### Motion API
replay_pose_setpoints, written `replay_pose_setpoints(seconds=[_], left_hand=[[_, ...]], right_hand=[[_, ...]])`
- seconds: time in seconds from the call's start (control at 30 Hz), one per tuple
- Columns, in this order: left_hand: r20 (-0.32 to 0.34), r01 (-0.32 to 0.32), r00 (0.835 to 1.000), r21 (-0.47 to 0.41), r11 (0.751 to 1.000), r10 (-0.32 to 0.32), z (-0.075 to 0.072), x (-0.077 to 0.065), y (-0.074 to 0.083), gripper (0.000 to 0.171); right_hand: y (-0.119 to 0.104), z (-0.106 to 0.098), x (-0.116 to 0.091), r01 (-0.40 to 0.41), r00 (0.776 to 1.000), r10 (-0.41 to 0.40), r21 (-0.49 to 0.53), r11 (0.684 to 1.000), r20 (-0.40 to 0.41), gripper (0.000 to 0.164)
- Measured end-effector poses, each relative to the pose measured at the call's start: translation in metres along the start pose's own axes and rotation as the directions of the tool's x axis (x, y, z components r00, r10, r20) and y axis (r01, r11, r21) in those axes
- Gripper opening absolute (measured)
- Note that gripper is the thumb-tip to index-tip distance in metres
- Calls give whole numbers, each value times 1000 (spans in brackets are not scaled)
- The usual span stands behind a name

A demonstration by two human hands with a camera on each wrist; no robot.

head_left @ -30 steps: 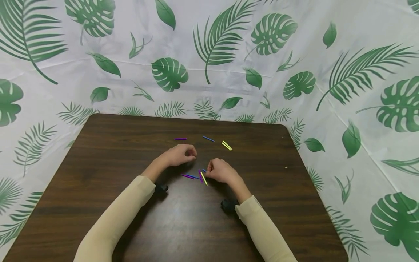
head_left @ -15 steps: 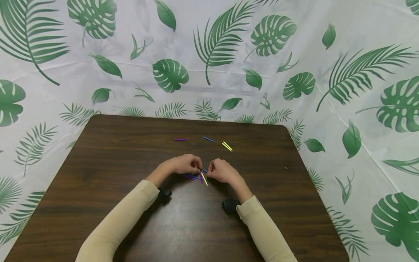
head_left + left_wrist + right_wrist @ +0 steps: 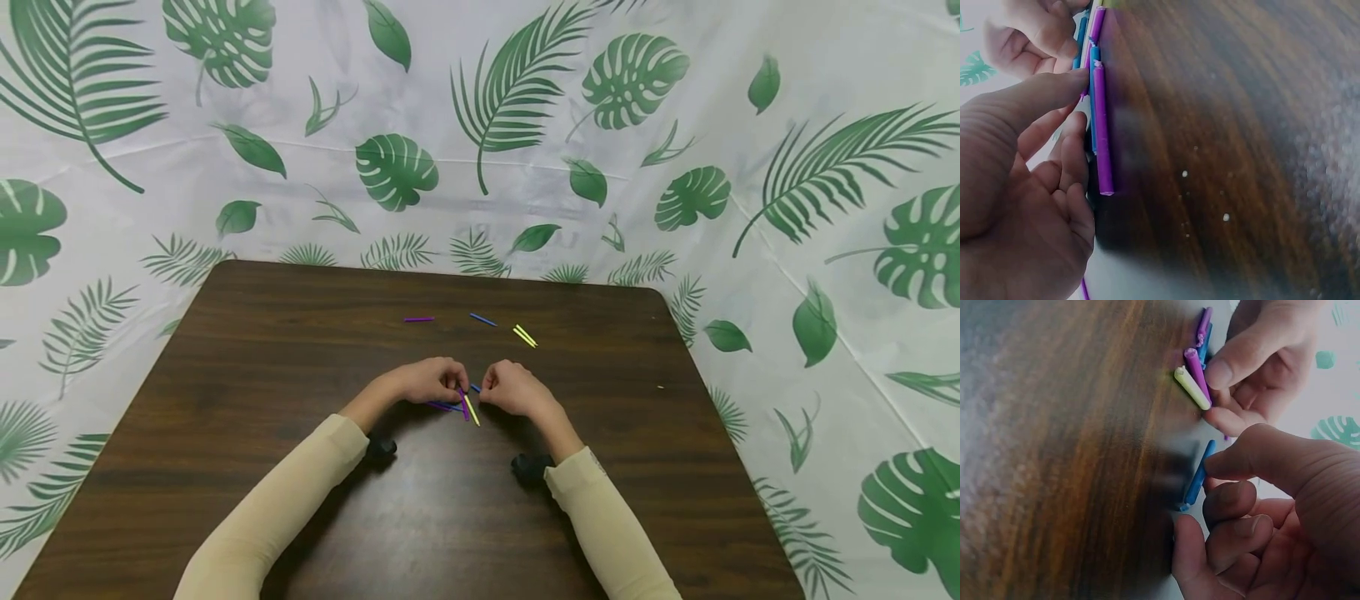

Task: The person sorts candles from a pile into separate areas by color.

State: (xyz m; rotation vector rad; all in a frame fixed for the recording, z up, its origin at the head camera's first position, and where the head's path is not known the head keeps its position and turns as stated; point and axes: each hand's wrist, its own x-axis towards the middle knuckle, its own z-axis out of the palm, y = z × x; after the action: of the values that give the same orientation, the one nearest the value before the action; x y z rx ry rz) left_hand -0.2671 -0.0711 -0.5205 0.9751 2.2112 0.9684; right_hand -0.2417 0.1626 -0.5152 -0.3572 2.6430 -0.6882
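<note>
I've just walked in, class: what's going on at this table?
A person is handling thin coloured sticks at a dark table. Their right hand pinches a blue stick; their left hand is at a purple stick beside a yellow stick, though its grip is unclear. Farther back lie another purple stick, another blue stick and a yellow pair.

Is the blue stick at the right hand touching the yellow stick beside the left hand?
Apart: the right wrist view shows a clear gap between the blue stick and the yellow stick.
</note>
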Motion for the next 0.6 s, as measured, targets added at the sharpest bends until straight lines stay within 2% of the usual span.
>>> replay_pose_setpoints(seconds=[0.33,0.6], left_hand=[[-2,29,1000,-6,1000,-29,6,-1,0,13],[-17,14,1000,10,1000,-13,4,-1,1,8]], right_hand=[[0,-3,4,-7,998,3,67,998,66,7],[0,-14,16,12,999,-15,59,998,50,7]])
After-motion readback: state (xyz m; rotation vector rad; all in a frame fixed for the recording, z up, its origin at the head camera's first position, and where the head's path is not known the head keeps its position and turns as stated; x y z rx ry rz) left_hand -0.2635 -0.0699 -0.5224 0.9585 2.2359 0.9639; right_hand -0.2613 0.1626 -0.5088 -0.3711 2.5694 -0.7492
